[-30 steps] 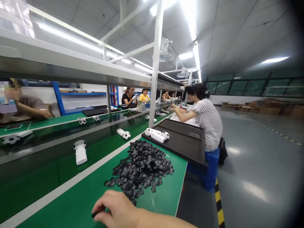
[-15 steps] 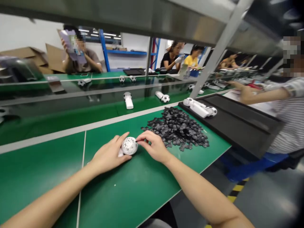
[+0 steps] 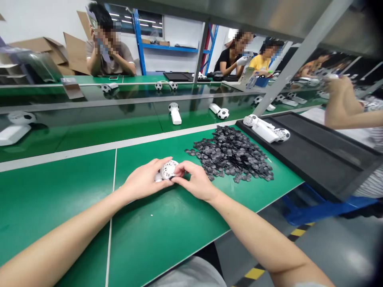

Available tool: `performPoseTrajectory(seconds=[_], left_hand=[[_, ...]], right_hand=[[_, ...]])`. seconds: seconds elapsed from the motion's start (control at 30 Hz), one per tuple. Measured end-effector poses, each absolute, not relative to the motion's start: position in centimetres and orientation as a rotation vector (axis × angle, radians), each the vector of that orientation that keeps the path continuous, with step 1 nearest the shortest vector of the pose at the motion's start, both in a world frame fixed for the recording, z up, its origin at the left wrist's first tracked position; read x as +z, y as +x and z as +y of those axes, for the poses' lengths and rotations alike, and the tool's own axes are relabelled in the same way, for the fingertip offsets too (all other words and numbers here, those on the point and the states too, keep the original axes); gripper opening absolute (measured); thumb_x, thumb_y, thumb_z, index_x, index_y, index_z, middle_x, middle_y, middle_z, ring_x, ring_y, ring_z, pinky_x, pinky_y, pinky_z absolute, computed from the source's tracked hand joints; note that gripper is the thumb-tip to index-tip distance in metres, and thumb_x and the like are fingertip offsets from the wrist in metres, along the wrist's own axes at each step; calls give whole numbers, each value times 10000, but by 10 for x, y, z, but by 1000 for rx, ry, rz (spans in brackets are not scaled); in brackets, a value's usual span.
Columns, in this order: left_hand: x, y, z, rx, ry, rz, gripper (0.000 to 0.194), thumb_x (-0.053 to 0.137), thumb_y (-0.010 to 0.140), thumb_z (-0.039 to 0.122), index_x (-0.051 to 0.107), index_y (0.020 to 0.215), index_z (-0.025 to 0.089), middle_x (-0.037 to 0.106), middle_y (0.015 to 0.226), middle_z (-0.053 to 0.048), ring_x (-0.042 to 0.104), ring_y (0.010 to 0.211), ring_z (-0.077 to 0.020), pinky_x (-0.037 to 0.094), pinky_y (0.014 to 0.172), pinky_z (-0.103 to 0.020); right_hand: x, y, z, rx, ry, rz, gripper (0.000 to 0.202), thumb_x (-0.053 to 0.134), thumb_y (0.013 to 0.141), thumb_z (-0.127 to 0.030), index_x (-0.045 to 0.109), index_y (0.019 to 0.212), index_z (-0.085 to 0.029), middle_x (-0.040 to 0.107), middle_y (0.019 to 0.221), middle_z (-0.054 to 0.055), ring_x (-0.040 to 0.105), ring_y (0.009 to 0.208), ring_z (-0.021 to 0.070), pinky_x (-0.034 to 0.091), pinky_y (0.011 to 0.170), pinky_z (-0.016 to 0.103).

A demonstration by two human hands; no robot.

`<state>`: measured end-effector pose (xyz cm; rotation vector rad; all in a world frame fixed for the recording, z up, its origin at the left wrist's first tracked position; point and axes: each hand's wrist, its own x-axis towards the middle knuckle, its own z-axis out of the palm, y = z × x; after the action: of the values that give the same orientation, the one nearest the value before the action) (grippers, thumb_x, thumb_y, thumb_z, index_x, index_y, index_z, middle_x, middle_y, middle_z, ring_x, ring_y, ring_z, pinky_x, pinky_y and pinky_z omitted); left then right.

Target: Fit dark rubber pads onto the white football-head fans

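My left hand (image 3: 149, 177) is wrapped round a white handheld fan (image 3: 169, 170) with a slotted, football-like round head. Its handle is mostly hidden under my palm, and the fan is held low over the green table. My right hand (image 3: 196, 180) is closed, its thumb and fingertips touching the right side of the fan head. A dark spot shows on the head near that thumb; whatever is between the fingertips is hidden. Just beyond my right hand lies a pile of small black pieces (image 3: 236, 155).
A black tray (image 3: 311, 147) on the right carries white fans (image 3: 265, 130). More fans (image 3: 175, 113) lie on the green conveyor (image 3: 143, 125) beyond the pale rail. A slanted grey post (image 3: 287, 75) rises by the tray. A co-worker's arms (image 3: 344, 105) reach in at right; other people sit across.
My right fingertips have moved from the upper right of the fan head to lower on its side, closing in round it. The view has shifted; the co-worker's arms at right are raised.
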<state>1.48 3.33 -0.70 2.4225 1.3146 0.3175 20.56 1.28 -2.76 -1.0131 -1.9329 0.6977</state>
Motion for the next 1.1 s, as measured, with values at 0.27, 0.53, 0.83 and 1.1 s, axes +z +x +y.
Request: performPoseTrajectory(seconds=[0.27,0.53,0.83,1.1], left_hand=[[-7,14,37,355,2338,1288,640,538,734,551,369,1297,297,461,1317,-8,465,1155,-243,413,920,-365],[-11,12,36,336,2382,1313,722,554,704,569,314,1331,304,435,1339,-16,451,1173,-265,417,921,-379],[-9,14,36,331,2391,1323,662,514,744,562,319,1329,320,447,1329,10,459,1165,-251,422,921,-368],[-8,16,36,334,2401,1318,627,492,751,556,358,1304,293,462,1314,-17,469,1148,-259,414,921,-374]], right_hand=[[-28,210,22,816,-1162,-1894,459,692,664,-307,492,1061,-194,524,1072,57,503,974,162,449,734,281],[-30,211,25,776,-1162,-1941,489,712,636,-333,504,1059,-201,534,1059,47,499,970,168,442,738,292],[-30,210,22,721,-1156,-1984,442,665,696,-332,493,1082,-203,519,1074,63,481,1004,184,447,794,328],[-26,215,26,683,-1159,-1945,338,618,746,-330,514,1037,-193,572,1004,52,543,907,160,466,752,302]])
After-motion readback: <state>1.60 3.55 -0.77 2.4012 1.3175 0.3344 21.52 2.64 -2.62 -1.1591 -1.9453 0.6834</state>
